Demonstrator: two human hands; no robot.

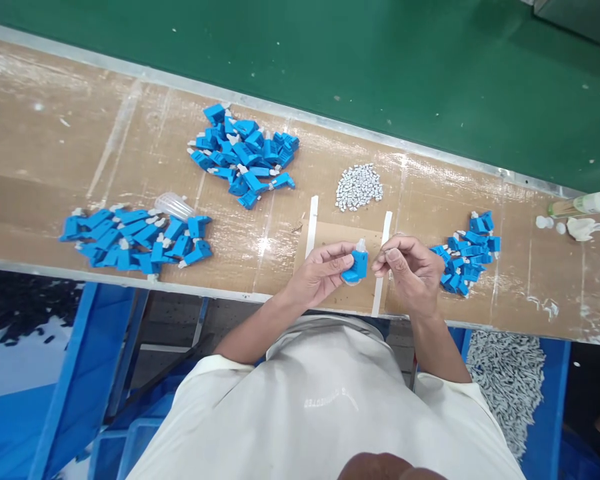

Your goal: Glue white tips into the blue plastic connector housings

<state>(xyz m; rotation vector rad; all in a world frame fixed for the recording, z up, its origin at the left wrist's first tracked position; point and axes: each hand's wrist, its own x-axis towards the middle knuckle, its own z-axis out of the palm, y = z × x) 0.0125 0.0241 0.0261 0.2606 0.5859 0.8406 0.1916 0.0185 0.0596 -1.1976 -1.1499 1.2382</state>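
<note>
My left hand is closed on a blue plastic part with a whitish tip pointing away from me. Just to its right, my right hand holds its thumb and fingertips pinched together; whatever lies between them is too small to make out. Both hands hover over the near part of the cardboard-covered table. Beyond them lies a small heap of little grey metallic pieces. More blue parts with pale tips sit in a pile close beside my right hand.
Two more piles of blue parts lie on the left, one farther and one nearer, with a clear plastic cup between. A bottle lies far right. Below the table edge, a blue bin holds grey pieces.
</note>
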